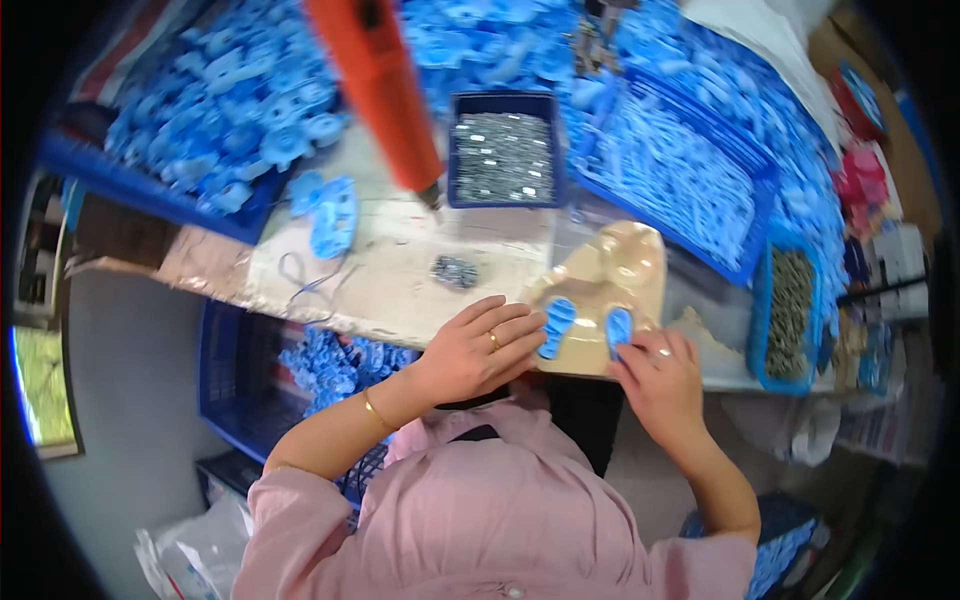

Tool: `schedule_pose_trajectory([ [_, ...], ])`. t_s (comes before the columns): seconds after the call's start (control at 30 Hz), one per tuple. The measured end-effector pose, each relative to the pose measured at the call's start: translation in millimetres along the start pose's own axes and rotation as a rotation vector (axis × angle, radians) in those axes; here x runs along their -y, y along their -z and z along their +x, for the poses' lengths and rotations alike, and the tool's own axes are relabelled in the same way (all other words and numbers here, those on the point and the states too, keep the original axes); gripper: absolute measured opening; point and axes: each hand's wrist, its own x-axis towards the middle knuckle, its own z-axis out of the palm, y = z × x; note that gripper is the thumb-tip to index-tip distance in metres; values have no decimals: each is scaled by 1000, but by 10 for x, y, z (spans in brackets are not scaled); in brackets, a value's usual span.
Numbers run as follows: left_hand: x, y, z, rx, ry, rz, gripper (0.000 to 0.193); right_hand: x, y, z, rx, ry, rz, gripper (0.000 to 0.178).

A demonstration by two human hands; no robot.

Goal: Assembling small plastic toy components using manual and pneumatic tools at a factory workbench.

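At beige block — right hand pinching blue piece; left hand palm-down, fingers extended.

A head-worn fisheye camera looks steeply down at the worktable from nearby.

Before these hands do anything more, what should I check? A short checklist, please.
1. Right hand touching the right blue piece: ok.
2. Left blue piece lying on the tan form: ok.
3. Both pieces fully seated: cannot tell.
4. Left hand clear of the left blue piece: cannot tell; its fingers are very close.
5. Orange tool apart from both hands: ok.
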Motion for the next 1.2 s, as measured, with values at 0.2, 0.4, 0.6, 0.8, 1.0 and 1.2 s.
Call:
schedule_pose_trajectory([
  [0.2, 832, 521, -504, -282, 501, 418, 21, 30, 69, 116, -80, -87, 212, 15],
  [0.4, 1357, 767, -862, -98, 791, 615, 22, 191, -43, 325, -57, 2, 301, 14],
  [0.6, 1271, 990, -828, -285, 593, 763, 12, 249, -16, 349, -46, -25, 296, 12],
  [0.8, 570, 1231, -523, -243, 372, -27, 19, 326, 77, 317, -204, -31, 346, 20],
  [1.0, 23, 538, -240, -135, -73, -57, 28, 486, 324, 260, -453, 240, 91, 29],
  [1.2, 52, -177, 246, -50, -183, 17, 36, 380, 49, 360, -207, 149, 85, 29],
])
